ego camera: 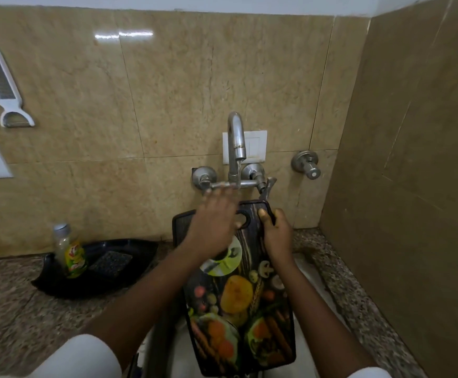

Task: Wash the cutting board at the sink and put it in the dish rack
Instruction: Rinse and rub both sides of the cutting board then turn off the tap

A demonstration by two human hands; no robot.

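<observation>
The cutting board [238,309], printed with vegetables, was held tilted over the sink [315,279]. Its handle end was pointed to 12 o'clock below the tap [236,143], from which water was running. Its right edge beside the handle hole was gripped by the right hand [277,236], the thumb laid on the printed face. The left hand [214,222] was stretched over the board's top, fingers straight and nothing held. Whether the tap's pipe was touched was hidden by blur. A dark ribbed panel [181,225] was propped behind the board at 10 o'clock. At 9 o'clock a black tray [129,249] holding a bottle [71,252] was set on the speckled worktop [9,309]. A grater [1,80] was hung on the beige tiled wall [168,91].
</observation>
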